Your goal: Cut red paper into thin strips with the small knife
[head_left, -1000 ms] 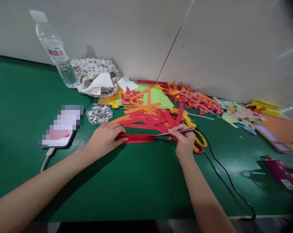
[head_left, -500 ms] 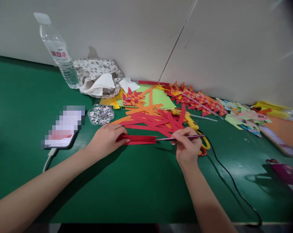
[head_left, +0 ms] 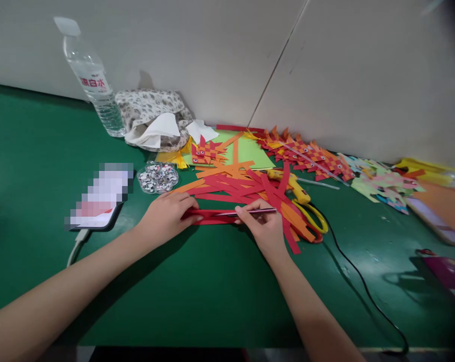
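A folded red paper strip [head_left: 208,220] lies on the green table in front of me. My left hand [head_left: 170,216] pinches its left end between thumb and fingers. In my right hand [head_left: 263,223] is a slim craft knife [head_left: 264,211] with a dark, pinkish handle. Its thin blade points left and lies along the fold, inside the strip. The fingers of my right hand touch the strip's right end. Just behind both hands is a heap of loose red and orange paper strips [head_left: 238,186].
A yellow glue gun [head_left: 297,188] and yellow-handled scissors [head_left: 317,218] lie right of the heap. Woven paper fish [head_left: 310,156] are at the back. To the left are googly eyes [head_left: 158,177], a phone [head_left: 102,196] and a water bottle [head_left: 93,80]. A black cable [head_left: 357,271] runs along the right.
My right hand has moved left with the craft knife, carrying the blade from the strip's right end into the fold. My left hand still pinches the left end.
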Demonstrator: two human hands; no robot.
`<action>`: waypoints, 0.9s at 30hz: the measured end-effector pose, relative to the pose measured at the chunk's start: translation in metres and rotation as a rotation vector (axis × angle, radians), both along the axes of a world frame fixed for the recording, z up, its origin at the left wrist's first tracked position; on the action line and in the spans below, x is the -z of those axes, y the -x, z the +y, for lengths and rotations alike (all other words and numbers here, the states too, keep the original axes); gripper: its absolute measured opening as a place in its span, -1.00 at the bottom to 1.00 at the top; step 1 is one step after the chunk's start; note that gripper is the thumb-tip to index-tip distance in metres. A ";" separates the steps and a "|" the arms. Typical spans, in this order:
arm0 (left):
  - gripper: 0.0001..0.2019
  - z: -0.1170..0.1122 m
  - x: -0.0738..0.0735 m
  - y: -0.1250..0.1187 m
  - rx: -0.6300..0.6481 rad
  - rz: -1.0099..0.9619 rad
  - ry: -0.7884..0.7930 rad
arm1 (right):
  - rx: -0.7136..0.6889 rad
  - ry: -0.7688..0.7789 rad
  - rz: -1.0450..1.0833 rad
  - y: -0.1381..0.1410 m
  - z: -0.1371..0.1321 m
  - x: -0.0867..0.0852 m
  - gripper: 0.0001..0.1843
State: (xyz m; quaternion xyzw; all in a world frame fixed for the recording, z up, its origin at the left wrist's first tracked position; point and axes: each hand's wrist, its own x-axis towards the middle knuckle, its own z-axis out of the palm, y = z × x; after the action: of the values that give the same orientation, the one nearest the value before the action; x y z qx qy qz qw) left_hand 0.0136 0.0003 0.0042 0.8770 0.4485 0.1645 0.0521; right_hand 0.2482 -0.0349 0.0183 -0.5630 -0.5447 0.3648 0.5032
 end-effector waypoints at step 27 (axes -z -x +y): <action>-0.79 -0.002 -0.003 -0.001 -0.003 0.010 -0.023 | 0.273 -0.420 0.121 -0.038 0.009 0.001 -0.78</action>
State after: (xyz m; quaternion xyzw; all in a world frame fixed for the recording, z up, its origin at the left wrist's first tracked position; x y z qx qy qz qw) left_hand 0.0145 -0.0018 0.0076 0.8776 0.4482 0.1655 0.0394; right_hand 0.2863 -0.0261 0.0173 -0.4916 -0.4963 0.2052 0.6855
